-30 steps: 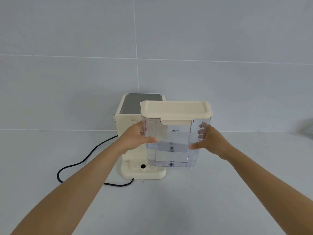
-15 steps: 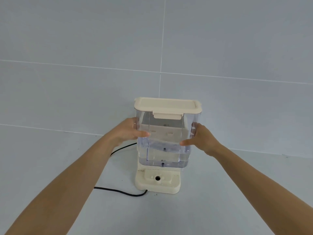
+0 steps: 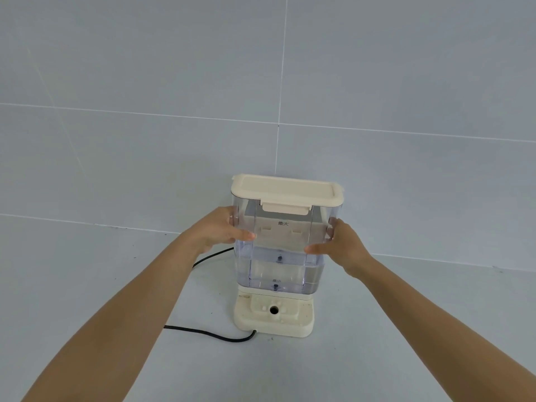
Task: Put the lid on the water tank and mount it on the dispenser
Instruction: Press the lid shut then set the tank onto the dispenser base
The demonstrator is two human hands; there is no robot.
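Left hand [image 3: 223,232] and right hand [image 3: 338,245] clamp the lidded water tank [image 3: 280,245] by its sides. Held upright, probably to seat squarely on the dispenser [image 3: 274,316] base.

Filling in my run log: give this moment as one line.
lid: on water tank | left hand, right hand: gripping tank sides | tank over dispenser base | seating: cannot tell

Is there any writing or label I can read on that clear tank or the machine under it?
"最大" on the front wall of the water tank, printed just below the lid clasp.
A second, smaller mark low on the tank front, above the dispenser base: too small and blurred to read for sure.
No other text, brand or number shows.
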